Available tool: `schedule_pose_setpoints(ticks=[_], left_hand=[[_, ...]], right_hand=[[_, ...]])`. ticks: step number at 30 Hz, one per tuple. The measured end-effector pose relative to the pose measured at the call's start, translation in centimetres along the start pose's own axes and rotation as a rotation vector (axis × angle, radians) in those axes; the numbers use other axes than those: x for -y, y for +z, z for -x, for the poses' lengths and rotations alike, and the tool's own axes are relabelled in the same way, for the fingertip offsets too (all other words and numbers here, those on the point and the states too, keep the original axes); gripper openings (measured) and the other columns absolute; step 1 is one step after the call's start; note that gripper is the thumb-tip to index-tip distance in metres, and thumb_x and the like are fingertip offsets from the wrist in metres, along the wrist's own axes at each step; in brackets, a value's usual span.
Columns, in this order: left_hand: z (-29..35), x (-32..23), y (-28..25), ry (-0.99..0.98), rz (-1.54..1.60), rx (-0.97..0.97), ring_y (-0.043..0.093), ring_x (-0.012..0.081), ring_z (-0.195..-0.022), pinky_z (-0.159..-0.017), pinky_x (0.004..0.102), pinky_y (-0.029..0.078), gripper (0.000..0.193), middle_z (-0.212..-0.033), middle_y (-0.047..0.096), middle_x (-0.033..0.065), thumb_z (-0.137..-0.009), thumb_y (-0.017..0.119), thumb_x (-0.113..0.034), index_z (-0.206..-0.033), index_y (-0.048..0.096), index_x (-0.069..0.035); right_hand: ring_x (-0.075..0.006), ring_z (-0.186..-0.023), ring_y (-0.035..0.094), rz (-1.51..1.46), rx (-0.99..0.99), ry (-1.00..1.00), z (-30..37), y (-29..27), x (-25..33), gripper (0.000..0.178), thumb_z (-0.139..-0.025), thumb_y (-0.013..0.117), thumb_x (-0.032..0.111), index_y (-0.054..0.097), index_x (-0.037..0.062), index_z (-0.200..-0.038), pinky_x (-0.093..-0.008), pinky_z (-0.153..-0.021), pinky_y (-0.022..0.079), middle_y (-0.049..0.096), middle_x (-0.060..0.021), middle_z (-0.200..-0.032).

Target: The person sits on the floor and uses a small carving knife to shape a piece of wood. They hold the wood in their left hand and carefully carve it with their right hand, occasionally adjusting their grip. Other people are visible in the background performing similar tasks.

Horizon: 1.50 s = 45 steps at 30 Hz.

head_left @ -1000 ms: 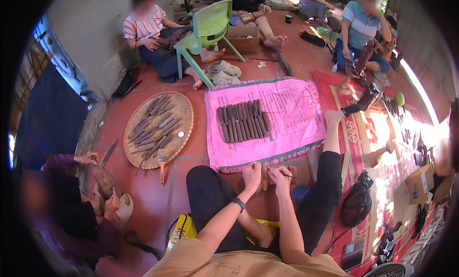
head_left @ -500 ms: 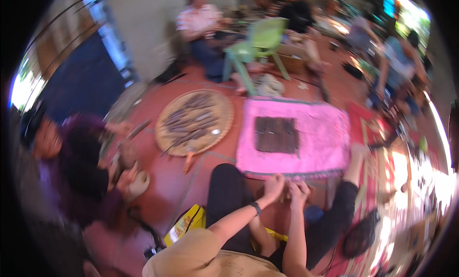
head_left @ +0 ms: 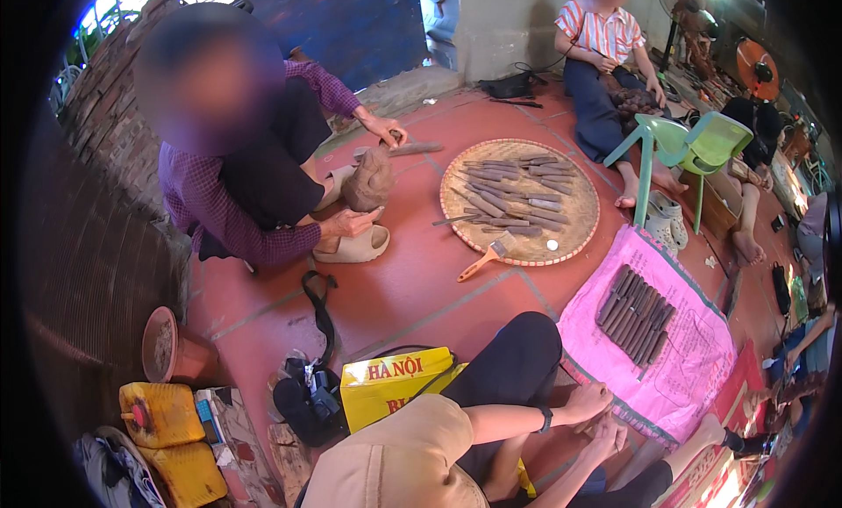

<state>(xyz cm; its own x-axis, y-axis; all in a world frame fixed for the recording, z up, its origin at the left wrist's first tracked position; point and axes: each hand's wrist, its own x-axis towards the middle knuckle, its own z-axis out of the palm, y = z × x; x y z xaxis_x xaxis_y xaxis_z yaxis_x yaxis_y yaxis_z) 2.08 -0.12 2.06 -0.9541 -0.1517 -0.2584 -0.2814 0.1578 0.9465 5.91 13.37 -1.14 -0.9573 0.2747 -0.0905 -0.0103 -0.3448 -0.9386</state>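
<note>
My left hand [head_left: 586, 404], with a dark band on its wrist, is closed with its fingertips pinched together. Close beside it my right hand [head_left: 607, 436] is closed too, fingers bent. Whatever lies between the fingers is too small to make out. Both are over my crossed legs, by the near edge of a pink sack cloth [head_left: 579, 337]. Dark brown stick-like pieces [head_left: 633, 317] lie side by side on that cloth. Beyond my knee, a round woven tray [head_left: 579, 236] bears several similar brown pieces [head_left: 504, 196]. A flat brush [head_left: 485, 257] with an orange handle rests against the tray's rim.
At the left a co-worker in a purple checked shirt [head_left: 206, 192] squats by a brown lump [head_left: 369, 180]. Another person in a striped shirt [head_left: 601, 30] sits at the back, near a green plastic chair [head_left: 671, 139]. A yellow bag [head_left: 390, 381] and a black bag [head_left: 303, 407] lie left of me.
The view has swung left, so the tray, cloth and my hands appear farther right. My hands stay close together, and the picture is sharper now.
</note>
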Motion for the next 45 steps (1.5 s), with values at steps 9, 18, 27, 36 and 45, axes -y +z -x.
schedule_pose_setpoints(ticks=[9, 18, 27, 36, 45], left_hand=[[-1.3, 0.1, -1.2, 0.065, -0.148, 0.021, 0.067, 0.0358, -0.081, -0.072, 0.0455, 0.050, 0.033, -0.084, 0.067, 0.0192, -0.087, 0.054, -0.033, -0.091, 0.065, -0.003], [-1.7, -0.9, 1.1, 0.265, -0.055, 0.146, 0.059, 0.0202, -0.081, -0.075, 0.0325, 0.047, 0.021, -0.088, 0.066, 0.0127, -0.093, 0.054, -0.015, -0.085, 0.065, 0.001], [-2.4, 0.0, 1.5, 0.167, 0.095, 0.205, 0.057, 0.0174, -0.094, -0.084, 0.0305, 0.045, 0.026, -0.101, 0.064, 0.0075, -0.092, 0.061, -0.017, -0.108, 0.063, 0.003], [-2.4, -0.8, 0.5, 0.309, -0.299, 0.117, 0.063, 0.0397, -0.086, -0.076, 0.0467, 0.047, 0.036, -0.085, 0.064, 0.0227, -0.084, 0.060, -0.033, -0.093, 0.059, 0.002], [-1.7, 0.6, 1.7, 0.027, -0.052, 0.081, 0.060, 0.0396, -0.097, -0.083, 0.0472, 0.047, 0.039, -0.102, 0.061, 0.0228, -0.080, 0.063, -0.031, -0.102, 0.057, 0.001]], right_hand=[[-0.0151, -0.088, 0.063, -0.032, -0.056, 0.081, -0.6, 0.8, -1.5, 0.008, -0.086, 0.063, 0.002, 0.058, 0.0069, -0.089, -0.0283, -0.083, 0.052, 0.065, -0.0076, -0.095], [-0.0117, -0.082, 0.057, 0.216, -0.201, -0.117, -1.9, 3.9, 2.3, 0.005, -0.079, 0.066, 0.001, 0.061, 0.0023, -0.080, -0.0268, -0.074, 0.048, 0.061, -0.0030, -0.083], [-0.0105, -0.083, 0.056, -0.068, -0.194, -0.161, -1.4, 3.6, 1.4, 0.007, -0.082, 0.063, 0.000, 0.059, 0.0029, -0.076, -0.0257, -0.078, 0.046, 0.060, -0.0021, -0.082], [-0.0210, -0.095, 0.065, -0.241, -0.200, 0.066, -1.2, 3.0, 1.8, 0.007, -0.092, 0.056, -0.001, 0.059, 0.0024, -0.098, -0.0320, -0.089, 0.054, 0.065, -0.0120, -0.100], [-0.0302, -0.108, 0.063, -0.194, -0.023, 0.057, -2.5, -0.6, -0.2, 0.007, -0.093, 0.054, 0.000, 0.060, 0.0004, -0.096, -0.0382, -0.099, 0.051, 0.065, -0.0233, -0.111]])
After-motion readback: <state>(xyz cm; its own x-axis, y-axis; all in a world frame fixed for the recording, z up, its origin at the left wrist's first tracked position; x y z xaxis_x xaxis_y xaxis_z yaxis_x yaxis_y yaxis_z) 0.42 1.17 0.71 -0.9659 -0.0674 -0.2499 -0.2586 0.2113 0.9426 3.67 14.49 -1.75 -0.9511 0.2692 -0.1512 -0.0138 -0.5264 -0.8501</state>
